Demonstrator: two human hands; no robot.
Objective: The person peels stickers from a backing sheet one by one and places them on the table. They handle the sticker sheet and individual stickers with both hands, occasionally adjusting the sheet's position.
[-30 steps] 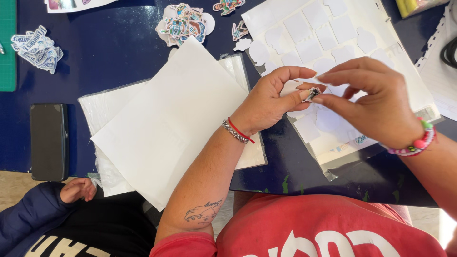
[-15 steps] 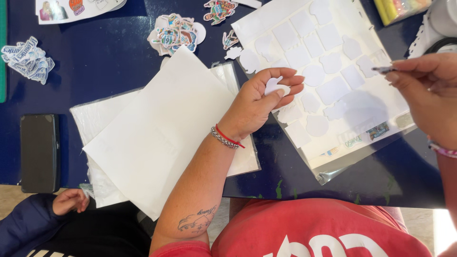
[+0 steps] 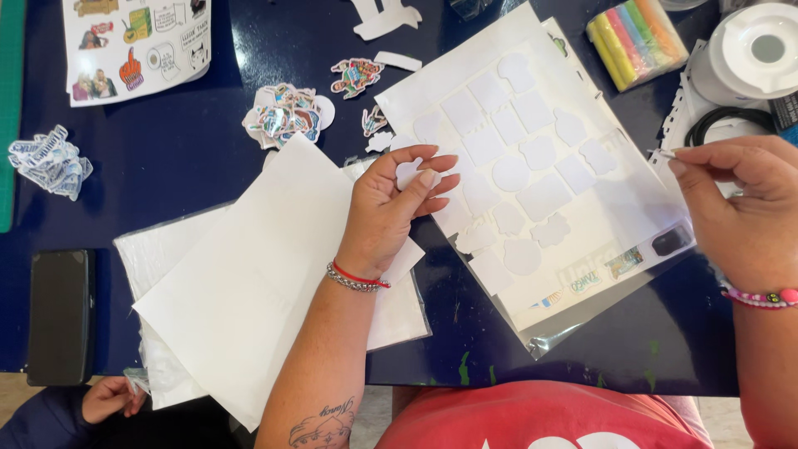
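Left hand: centre of the frame, fingers loosely curled and apart, palm up, holding nothing; it hovers over the left edge of the sticker sheet.
Right hand: right edge, thumb and forefinger pinched together on a small sticker.
Sticker sheet: upper centre, tilted, mostly peeled white outlines.
White paper: lower left, under the left wrist.
Sticker pile: upper centre-left.
Phone: far left.
Other person's hand: bottom left corner.

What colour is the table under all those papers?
Dark navy blue table, seen in the head view.
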